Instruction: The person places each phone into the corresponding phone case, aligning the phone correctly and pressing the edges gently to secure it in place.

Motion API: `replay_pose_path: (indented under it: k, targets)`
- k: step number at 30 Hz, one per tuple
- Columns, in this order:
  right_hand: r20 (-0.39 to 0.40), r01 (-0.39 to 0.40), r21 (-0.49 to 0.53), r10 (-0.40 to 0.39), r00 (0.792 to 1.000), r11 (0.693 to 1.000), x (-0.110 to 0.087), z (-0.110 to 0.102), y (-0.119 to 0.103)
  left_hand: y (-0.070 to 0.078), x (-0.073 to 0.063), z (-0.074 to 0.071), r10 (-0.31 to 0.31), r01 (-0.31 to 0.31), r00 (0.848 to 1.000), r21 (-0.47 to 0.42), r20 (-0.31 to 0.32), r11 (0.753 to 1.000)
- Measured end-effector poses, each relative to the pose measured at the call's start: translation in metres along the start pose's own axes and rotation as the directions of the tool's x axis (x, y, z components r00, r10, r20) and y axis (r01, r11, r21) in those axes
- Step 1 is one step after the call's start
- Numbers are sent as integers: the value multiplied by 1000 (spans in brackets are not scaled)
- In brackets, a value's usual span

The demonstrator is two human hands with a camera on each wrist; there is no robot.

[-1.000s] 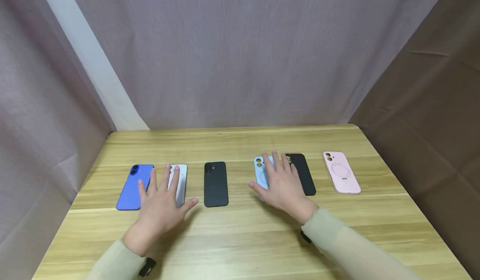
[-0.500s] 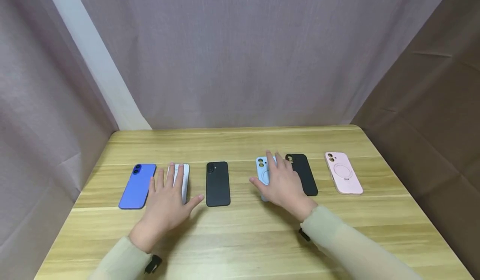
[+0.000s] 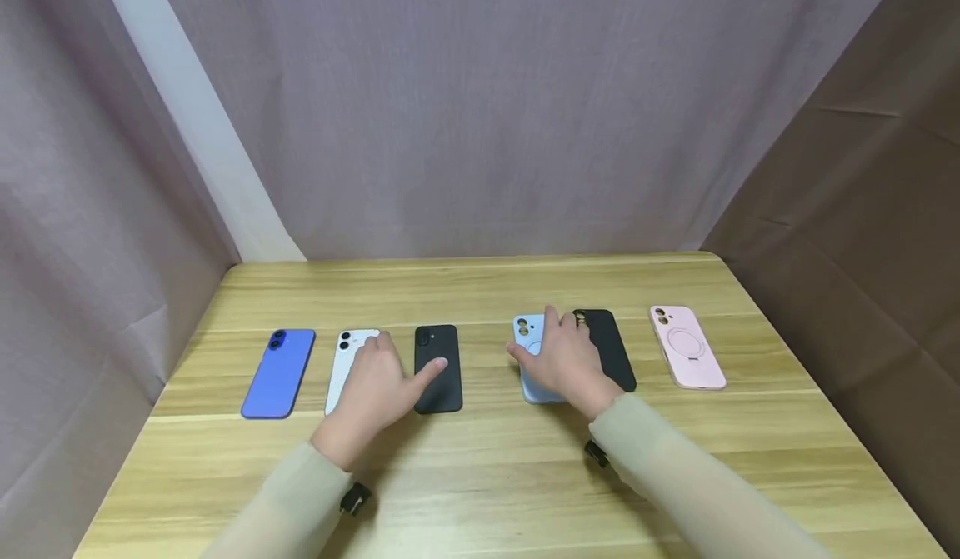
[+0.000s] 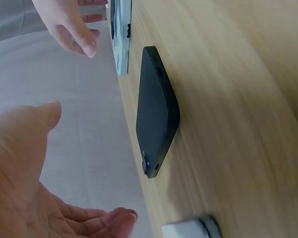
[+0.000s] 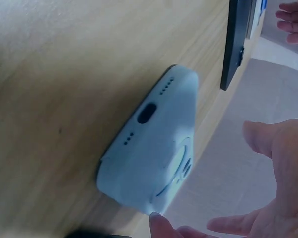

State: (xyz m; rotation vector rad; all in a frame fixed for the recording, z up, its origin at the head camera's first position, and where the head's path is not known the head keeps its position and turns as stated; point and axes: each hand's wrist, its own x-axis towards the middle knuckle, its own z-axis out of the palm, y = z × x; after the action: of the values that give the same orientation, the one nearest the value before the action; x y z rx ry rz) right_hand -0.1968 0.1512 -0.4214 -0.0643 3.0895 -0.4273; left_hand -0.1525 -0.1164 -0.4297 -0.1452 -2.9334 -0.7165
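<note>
My left hand [image 3: 377, 386] hovers between a white phone [image 3: 340, 371] and a black phone [image 3: 441, 394], its fingers loosely bent and holding nothing. In the left wrist view the thumb and fingers stand apart, with the black phone [image 4: 156, 106] lying beyond them on the table. My right hand [image 3: 568, 363] is over a light blue phone case [image 3: 536, 386], thumb at its left side, fingers spread. A fingertip overlaps the edge of that light blue case [image 5: 149, 148] in the right wrist view; the hand does not grip it.
A blue phone [image 3: 277, 376] lies at the far left of the row. To the right are a black phone case [image 3: 613, 351], partly behind my right hand, and a pink phone case [image 3: 693, 366]. Curtains [image 3: 480, 109] hang around the wooden table [image 3: 480, 492].
My left hand has moved right, from over the blue and white phones toward the black phone, and its fingers have bent. My right fingers have bent a little over the light blue case.
</note>
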Motion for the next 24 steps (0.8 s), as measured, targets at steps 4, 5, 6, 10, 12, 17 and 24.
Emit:
replay_pose_path:
  k: [4,5,6,10,12,17,24]
  targets:
    - [28,-22,-7,22,999,1000,2,3,2,4,6,10,-35,35,999,4,15,999]
    - [33,-26,-8,26,999,1000,2,3,2,5,8,12,-43,43,999,7,20,999]
    - [37,-29,-10,29,999,1000,3,4,3,7,9,13,-48,48,998,8,27,999]
    - [46,-41,-22,42,998,999,5,6,5,12,12,17,-42,41,997,23,58,999]
    - [55,-45,-37,47,997,998,5,7,5,14,13,19,-33,31,997,31,64,999]
    - [86,-54,-61,59,995,997,7,10,8,17,15,25,-21,19,998,34,57,999]
    - [112,-63,-66,70,991,996,7,15,8,15,15,33,-42,38,994,50,98,998]
